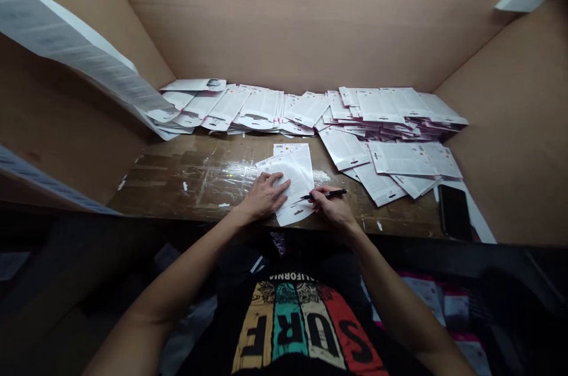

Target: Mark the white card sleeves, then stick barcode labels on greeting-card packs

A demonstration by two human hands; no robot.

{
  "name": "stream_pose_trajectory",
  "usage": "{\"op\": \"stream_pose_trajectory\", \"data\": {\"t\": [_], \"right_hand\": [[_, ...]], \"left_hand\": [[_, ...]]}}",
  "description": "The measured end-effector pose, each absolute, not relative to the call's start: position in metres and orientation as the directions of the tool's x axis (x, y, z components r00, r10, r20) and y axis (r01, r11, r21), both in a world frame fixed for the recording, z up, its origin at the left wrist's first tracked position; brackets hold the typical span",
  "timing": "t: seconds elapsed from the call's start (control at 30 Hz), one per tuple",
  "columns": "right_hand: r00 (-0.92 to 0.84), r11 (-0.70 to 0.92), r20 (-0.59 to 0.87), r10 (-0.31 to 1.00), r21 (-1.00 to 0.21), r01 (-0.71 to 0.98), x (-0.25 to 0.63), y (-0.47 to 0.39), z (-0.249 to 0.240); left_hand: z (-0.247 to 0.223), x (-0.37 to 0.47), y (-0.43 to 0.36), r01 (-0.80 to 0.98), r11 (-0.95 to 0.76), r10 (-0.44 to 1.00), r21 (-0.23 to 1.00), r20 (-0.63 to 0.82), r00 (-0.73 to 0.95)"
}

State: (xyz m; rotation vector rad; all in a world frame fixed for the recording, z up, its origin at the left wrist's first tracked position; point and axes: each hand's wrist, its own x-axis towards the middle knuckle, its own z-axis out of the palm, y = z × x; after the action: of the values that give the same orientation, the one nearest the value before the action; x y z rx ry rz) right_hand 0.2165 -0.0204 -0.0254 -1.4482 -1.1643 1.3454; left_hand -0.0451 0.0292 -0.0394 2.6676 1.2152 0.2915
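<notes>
Two overlapping white packets (pixel 302 163) lie on the brown tabletop in front of me, with small print at the far end and a hang slot at the near end. My left hand (pixel 265 195) rests on the upper packet's left side, its fingers spread flat. In my right hand (pixel 331 205) is a thin black pen-like tool (pixel 336 193), pinched between thumb and fingers. Its thin tip points left, over the near part of the packets. Whether the tip touches the packet I cannot tell.
White packets (pixel 261 106) line the back wall, with a thicker pile (pixel 386 106) at the right. A black phone (pixel 454 212) lies at the right front edge. Brown panels enclose the table's back and sides. A printed paper strip (pixel 75 47) hangs at left.
</notes>
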Motion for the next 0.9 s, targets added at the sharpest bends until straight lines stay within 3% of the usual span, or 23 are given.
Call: {"op": "stream_pose_trajectory", "data": {"t": [0.13, 0.47, 0.63, 0.8, 0.9], "right_hand": [[0.017, -0.228, -0.229, 0.973, -0.959, 0.169, 0.223, -0.016, -0.032], [-0.008, -0.299, -0.302, 0.953, -0.946, 0.129, 0.223, -0.015, -0.036], [-0.137, -0.284, -0.32, 0.937, -0.931, 0.23, 0.224, -0.012, -0.026], [-0.068, -0.299, -0.302, 0.951, -0.953, 0.051, 0.234, -0.006, -0.022], [-0.047, -0.226, -0.24, 0.97, -0.953, 0.203, 0.233, -0.002, -0.024]], "left_hand": [[-0.042, -0.042, 0.024, 0.73, -0.624, 0.776, 0.277, 0.113, 0.62], [-0.041, -0.04, 0.025, 0.75, -0.609, 0.788, 0.258, 0.084, 0.61], [-0.04, -0.039, 0.025, 0.75, -0.613, 0.784, 0.247, 0.075, 0.616], [-0.041, -0.04, 0.025, 0.75, -0.606, 0.789, 0.267, 0.083, 0.608], [-0.042, -0.041, 0.024, 0.75, -0.609, 0.789, 0.258, 0.092, 0.608]]}}
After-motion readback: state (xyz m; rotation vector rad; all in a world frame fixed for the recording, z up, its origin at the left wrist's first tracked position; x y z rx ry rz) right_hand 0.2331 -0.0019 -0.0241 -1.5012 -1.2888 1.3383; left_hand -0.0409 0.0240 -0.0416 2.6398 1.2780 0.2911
